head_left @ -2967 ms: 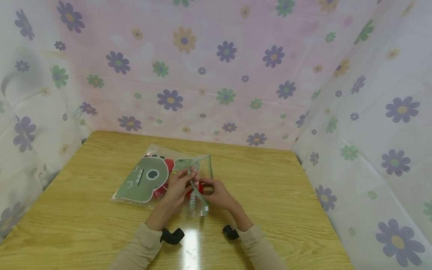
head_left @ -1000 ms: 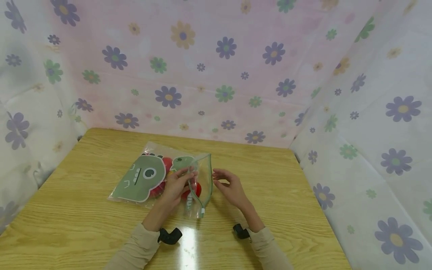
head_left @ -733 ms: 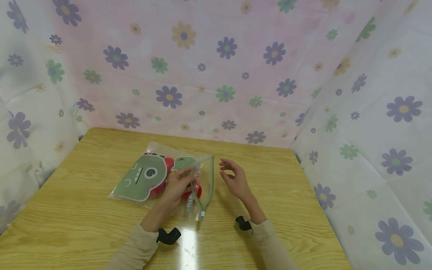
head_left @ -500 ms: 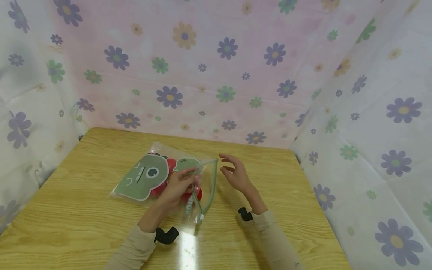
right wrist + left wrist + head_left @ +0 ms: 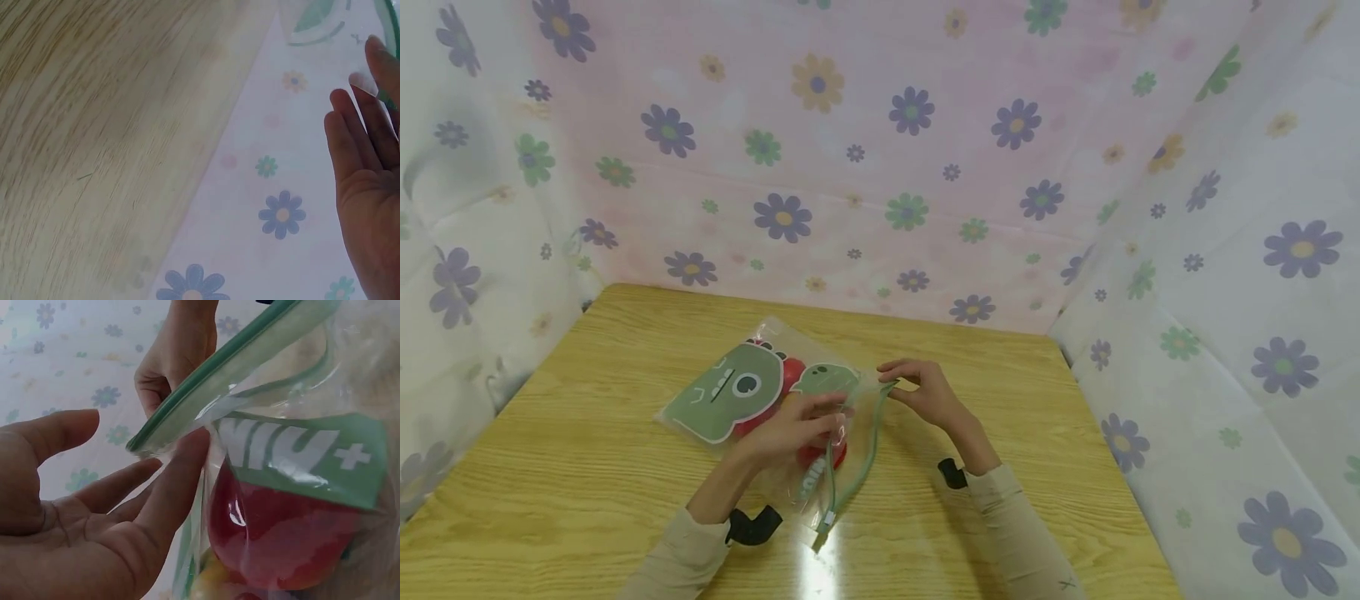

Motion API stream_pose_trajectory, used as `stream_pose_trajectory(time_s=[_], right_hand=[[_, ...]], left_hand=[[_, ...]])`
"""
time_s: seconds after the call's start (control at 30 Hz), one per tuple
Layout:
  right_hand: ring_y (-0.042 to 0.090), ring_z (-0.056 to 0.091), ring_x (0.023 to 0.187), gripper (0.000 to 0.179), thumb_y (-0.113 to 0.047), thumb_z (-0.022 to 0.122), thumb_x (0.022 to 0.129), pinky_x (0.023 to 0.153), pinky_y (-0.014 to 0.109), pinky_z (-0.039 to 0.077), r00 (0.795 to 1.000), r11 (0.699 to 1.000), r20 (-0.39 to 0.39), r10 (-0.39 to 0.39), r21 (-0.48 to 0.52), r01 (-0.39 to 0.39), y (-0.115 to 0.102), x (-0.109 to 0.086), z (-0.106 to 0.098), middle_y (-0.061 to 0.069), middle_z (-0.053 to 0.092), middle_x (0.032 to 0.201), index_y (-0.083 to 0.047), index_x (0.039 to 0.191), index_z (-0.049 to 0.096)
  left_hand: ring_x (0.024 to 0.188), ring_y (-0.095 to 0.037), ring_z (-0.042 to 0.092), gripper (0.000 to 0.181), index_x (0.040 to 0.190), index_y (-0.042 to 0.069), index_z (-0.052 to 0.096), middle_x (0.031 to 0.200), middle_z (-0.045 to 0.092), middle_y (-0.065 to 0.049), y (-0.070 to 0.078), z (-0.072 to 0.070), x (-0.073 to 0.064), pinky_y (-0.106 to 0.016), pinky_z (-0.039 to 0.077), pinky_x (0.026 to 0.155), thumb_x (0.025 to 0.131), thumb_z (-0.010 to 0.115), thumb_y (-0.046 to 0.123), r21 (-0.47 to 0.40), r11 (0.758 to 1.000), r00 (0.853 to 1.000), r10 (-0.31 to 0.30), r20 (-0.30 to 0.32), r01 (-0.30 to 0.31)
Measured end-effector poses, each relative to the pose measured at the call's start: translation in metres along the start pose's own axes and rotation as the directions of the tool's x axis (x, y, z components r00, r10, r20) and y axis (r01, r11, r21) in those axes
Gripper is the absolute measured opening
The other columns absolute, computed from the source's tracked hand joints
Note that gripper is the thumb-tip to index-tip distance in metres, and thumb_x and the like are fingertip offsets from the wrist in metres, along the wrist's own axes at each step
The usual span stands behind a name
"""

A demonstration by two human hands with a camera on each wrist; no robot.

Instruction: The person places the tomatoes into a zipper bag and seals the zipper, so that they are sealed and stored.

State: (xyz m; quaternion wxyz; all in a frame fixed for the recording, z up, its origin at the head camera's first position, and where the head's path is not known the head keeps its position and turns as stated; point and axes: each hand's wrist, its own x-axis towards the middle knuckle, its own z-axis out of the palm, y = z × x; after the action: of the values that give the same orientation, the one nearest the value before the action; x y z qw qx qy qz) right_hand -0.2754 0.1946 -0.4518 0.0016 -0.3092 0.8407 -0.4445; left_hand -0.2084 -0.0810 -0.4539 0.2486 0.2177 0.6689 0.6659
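Note:
A clear zip bag (image 5: 722,400) with green cartoon monster prints lies tilted on the table, red and yellow rounded things showing inside. Its green-edged mouth gapes toward the right, and a white slider (image 5: 829,517) sits at the near end. My right hand (image 5: 928,392) pinches the far corner of that mouth between thumb and fingers. Over the bag's near right part is my left hand (image 5: 782,433). In the left wrist view its fingers (image 5: 169,494) lie extended against the plastic, thumb held apart, beside a shiny red thing (image 5: 269,531) in the bag.
The wood-grain table (image 5: 1000,383) carries the bag. Flower-printed cloth (image 5: 865,183) stands along its back and both sides. A black wrist mount (image 5: 754,527) sits by the left cuff and another (image 5: 952,473) by the right cuff.
My right hand left the opening, moved right, then came back and took the bag's far corner. The bag has turned, its slider end swinging nearer. My left hand's grip has loosened.

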Motion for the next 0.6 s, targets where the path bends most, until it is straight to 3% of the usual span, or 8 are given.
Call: stream_pose_trajectory(time_s=[0.17, 0.33, 0.43, 0.5, 0.6], right_hand=[[0.034, 0.067, 0.114, 0.014, 0.005, 0.070, 0.091, 0.102, 0.039, 0.055, 0.999, 0.999, 0.035, 0.020, 0.040, -0.021, -0.002, -0.002, -0.001, 0.017, 0.071, 0.120, -0.002, 0.102, 0.077], [0.036, 0.064, 0.119, 0.009, 0.001, 0.072, 0.092, 0.102, 0.042, 0.055, 0.999, 0.998, 0.039, 0.023, 0.063, -0.026, -0.006, -0.003, -0.001, 0.020, 0.067, 0.125, -0.004, 0.098, 0.077], [0.039, 0.060, 0.124, 0.006, 0.001, 0.074, 0.091, 0.103, 0.047, 0.054, 1.000, 0.996, 0.015, 0.003, 0.084, -0.004, -0.009, -0.002, 0.001, 0.025, 0.064, 0.128, -0.003, 0.093, 0.077], [0.042, 0.058, 0.124, 0.006, 0.004, 0.074, 0.090, 0.104, 0.050, 0.053, 1.000, 0.994, -0.003, -0.014, 0.107, 0.014, -0.011, -0.002, 0.002, 0.028, 0.063, 0.128, -0.002, 0.090, 0.076], [0.044, 0.057, 0.126, 0.007, 0.007, 0.072, 0.090, 0.106, 0.052, 0.051, 0.999, 0.989, -0.028, -0.023, 0.142, 0.026, -0.014, 0.000, 0.003, 0.029, 0.062, 0.128, 0.001, 0.085, 0.070]], left_hand=[[0.133, -0.042, 0.053, 0.060, 0.156, -0.001, 0.033, 0.150, 0.045, -0.030, -0.002, 0.007, -0.010, -0.047, 0.051, 0.107, 0.107, 0.055, 0.026, 0.090, 0.996, 1.000, 0.030, -0.003, -0.029], [0.129, -0.039, 0.057, 0.065, 0.156, 0.007, 0.036, 0.150, 0.047, -0.023, -0.005, 0.013, -0.027, -0.041, 0.054, 0.103, 0.101, 0.066, 0.024, 0.175, 0.978, 0.990, 0.128, -0.065, -0.115], [0.125, -0.034, 0.060, 0.069, 0.153, 0.010, 0.042, 0.146, 0.051, -0.015, -0.009, 0.015, -0.039, -0.037, 0.053, 0.104, 0.095, 0.076, 0.023, 0.274, 0.948, 0.972, 0.203, -0.119, -0.164], [0.122, -0.032, 0.062, 0.066, 0.148, 0.011, 0.048, 0.141, 0.054, -0.012, -0.011, 0.015, -0.046, -0.038, 0.054, 0.103, 0.091, 0.079, 0.022, 0.336, 0.921, 0.953, 0.262, -0.150, -0.200], [0.114, -0.027, 0.064, 0.056, 0.136, 0.010, 0.056, 0.130, 0.060, -0.008, -0.013, 0.014, -0.054, -0.035, 0.056, 0.100, 0.088, 0.082, 0.020, 0.374, 0.900, 0.925, 0.317, -0.209, -0.224]])
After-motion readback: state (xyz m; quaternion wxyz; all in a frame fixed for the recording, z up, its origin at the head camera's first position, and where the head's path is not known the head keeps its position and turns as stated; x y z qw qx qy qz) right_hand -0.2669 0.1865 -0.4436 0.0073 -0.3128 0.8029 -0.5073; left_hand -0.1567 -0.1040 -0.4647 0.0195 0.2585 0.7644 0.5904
